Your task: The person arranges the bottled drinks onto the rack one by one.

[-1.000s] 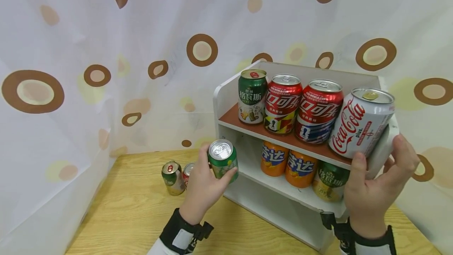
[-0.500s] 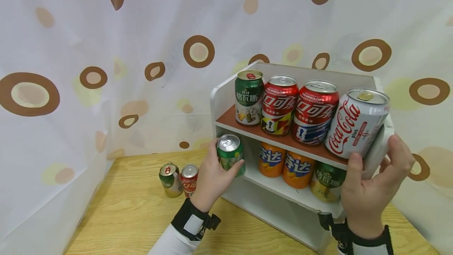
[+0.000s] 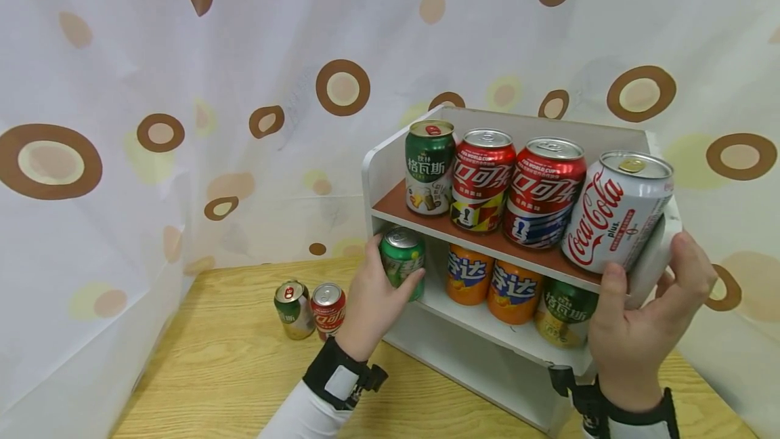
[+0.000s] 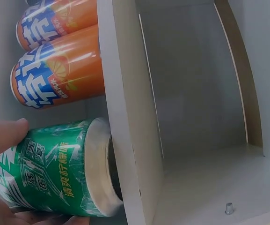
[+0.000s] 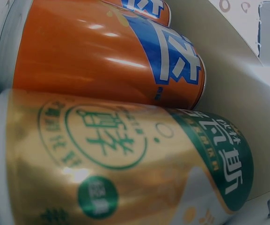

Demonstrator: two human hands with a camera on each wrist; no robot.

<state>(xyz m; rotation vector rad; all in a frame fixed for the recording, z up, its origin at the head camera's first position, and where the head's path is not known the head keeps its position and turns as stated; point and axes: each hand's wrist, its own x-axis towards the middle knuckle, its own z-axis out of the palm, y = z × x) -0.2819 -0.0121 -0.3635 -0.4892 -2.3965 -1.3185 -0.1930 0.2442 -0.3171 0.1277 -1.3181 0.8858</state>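
My left hand (image 3: 379, 300) holds a green soda can (image 3: 403, 259) upright at the left end of the middle shelf, under the top board. In the left wrist view the base of this green can (image 4: 55, 168) is at the shelf's front edge, thumb and fingers around its body. Whether it touches the shelf, I cannot tell. At the right, my right hand (image 3: 648, 324) grips the side panel of the white shelf unit (image 3: 487, 337), thumb on the front edge below a tilted white Coca-Cola can (image 3: 617, 212). The fingertips behind the panel are hidden.
Two orange Fanta cans (image 3: 469, 275) and a green-gold can (image 3: 565, 314) stand on the middle shelf. On top are a green-white can (image 3: 429, 168) and two red Coca-Cola cans (image 3: 481, 181). A green-gold can (image 3: 295, 310) and a red can (image 3: 329, 309) stand on the wooden table (image 3: 201, 358).
My left hand has carried the green can right and slightly up, from in front of the unit to the middle shelf's left end. My right hand keeps its grip on the side panel.
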